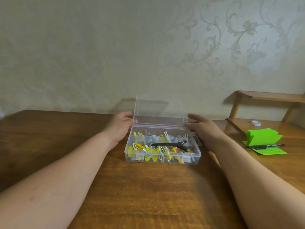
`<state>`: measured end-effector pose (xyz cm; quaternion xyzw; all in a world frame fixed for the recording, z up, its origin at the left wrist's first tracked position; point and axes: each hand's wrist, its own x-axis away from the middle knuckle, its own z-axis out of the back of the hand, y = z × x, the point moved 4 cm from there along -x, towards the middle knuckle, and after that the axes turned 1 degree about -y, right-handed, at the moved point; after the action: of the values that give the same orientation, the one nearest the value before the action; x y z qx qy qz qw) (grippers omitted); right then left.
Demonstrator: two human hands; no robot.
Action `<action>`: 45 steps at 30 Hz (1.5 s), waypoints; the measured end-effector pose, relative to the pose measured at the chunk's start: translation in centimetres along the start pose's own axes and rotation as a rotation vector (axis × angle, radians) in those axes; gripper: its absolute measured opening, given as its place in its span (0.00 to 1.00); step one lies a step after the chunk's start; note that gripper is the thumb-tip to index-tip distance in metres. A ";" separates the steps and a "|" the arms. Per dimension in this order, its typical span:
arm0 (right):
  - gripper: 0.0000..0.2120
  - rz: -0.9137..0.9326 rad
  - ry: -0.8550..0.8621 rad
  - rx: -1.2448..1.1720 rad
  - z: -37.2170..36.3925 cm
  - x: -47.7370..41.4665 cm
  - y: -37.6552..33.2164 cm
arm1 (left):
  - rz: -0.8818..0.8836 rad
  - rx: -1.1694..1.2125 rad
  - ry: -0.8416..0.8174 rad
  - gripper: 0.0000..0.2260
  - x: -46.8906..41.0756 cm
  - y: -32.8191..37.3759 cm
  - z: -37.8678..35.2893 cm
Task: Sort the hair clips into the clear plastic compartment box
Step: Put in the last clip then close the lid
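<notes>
A clear plastic compartment box (197, 154) sits on the wooden table, its lid (160, 109) standing upright at the back. Inside lie several hair clips, mostly yellow and white (148, 151), and a long black clip (168, 143) lies across the compartments. My left hand (121, 125) is at the lid's left edge, thumb and fingers pinching it. At the lid's right edge my right hand (203, 129) touches it with outstretched fingertips.
Green paper notes (262, 138) and a black marker (267, 146) lie at the right of the table (148, 187). A small white cap (256, 123) sits further back, under a low wooden shelf (264, 96). A patterned wall stands behind.
</notes>
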<state>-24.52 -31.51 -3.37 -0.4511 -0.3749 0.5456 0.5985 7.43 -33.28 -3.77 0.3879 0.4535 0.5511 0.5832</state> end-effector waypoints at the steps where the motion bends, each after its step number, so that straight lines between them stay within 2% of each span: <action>1: 0.22 0.006 -0.013 -0.037 0.1 0.0 -0.1 | -0.009 0.028 -0.010 0.22 0.1 0.2 0.1; 4: 0.19 -0.010 -0.066 -0.208 0.2 0.6 -0.8 | -0.019 0.135 -0.012 0.14 1.0 1.3 0.5; 6: 0.14 0.016 -0.065 -0.253 0.4 1.4 -1.6 | 0.007 0.199 -0.030 0.14 1.9 2.4 0.6; 8: 0.15 0.029 -0.045 -0.269 0.7 2.4 -2.7 | 0.033 0.233 -0.048 0.18 2.5 3.3 1.0; 10: 0.19 0.042 -0.047 -0.228 1.2 3.9 -3.6 | 0.042 0.250 -0.051 0.22 3.4 4.2 1.7; 12: 0.23 0.050 -0.034 -0.184 1.7 5.9 -4.1 | 0.018 0.246 -0.059 0.22 4.8 5.0 2.0; 15: 0.17 0.080 0.012 -0.074 1.8 9.5 -3.4 | -0.033 0.135 -0.125 0.15 8.1 4.9 1.6; 19: 0.09 0.180 -0.015 0.114 1.1 11.8 -1.5 | -0.099 -0.095 -0.141 0.09 10.5 2.3 0.9; 23: 0.11 0.211 0.017 0.244 0.7 11.9 -0.7 | -0.136 -0.114 -0.094 0.10 11.7 0.8 0.2; 34: 0.13 0.241 0.073 0.361 0.2 12.4 -1.0 | -0.197 -0.190 -0.033 0.12 12.2 1.4 -0.4; 39: 0.21 0.286 0.185 0.577 -0.7 13.8 -0.9 | -0.317 -0.425 0.021 0.17 12.6 1.1 -0.7; 43: 0.35 0.295 0.086 0.808 -1.2 15.0 -0.7 | -0.319 -0.635 -0.070 0.24 14.0 1.6 -0.9; 45: 0.38 0.308 0.072 0.904 -0.9 15.2 -0.8 | -0.325 -0.762 -0.104 0.28 14.5 1.6 -0.7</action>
<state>-21.53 -16.60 -3.59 -0.2144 -0.0077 0.7203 0.6596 6.00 -18.71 -3.95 0.0949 0.2423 0.5601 0.7865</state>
